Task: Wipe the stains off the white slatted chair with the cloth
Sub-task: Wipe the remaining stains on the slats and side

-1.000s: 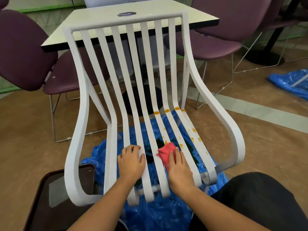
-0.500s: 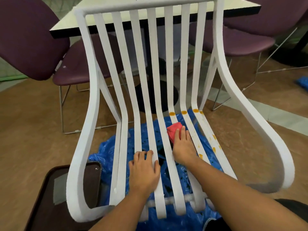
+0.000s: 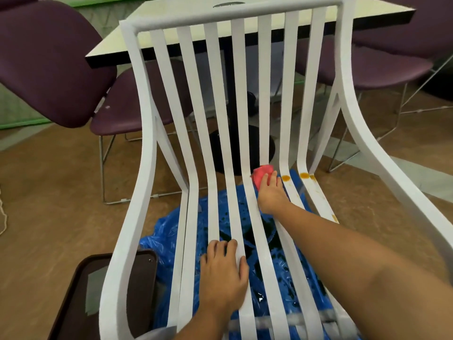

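Observation:
The white slatted chair fills the view, its back toward a table. My right hand presses a red cloth onto a slat at the bend where seat meets back. Orange stains dot the two slats to the right of the cloth, with another spot nearer the front. My left hand lies flat on the seat slats near the front, fingers spread, holding nothing.
A blue plastic sheet lies on the floor under the chair. A dark brown tray sits at the lower left. Behind the chair stand a cream table and purple chairs on a brown floor.
My right hand has slid the red cloth along the slat from the seat's front up to the bend. The orange spot there is now covered. My left hand has stayed on the seat.

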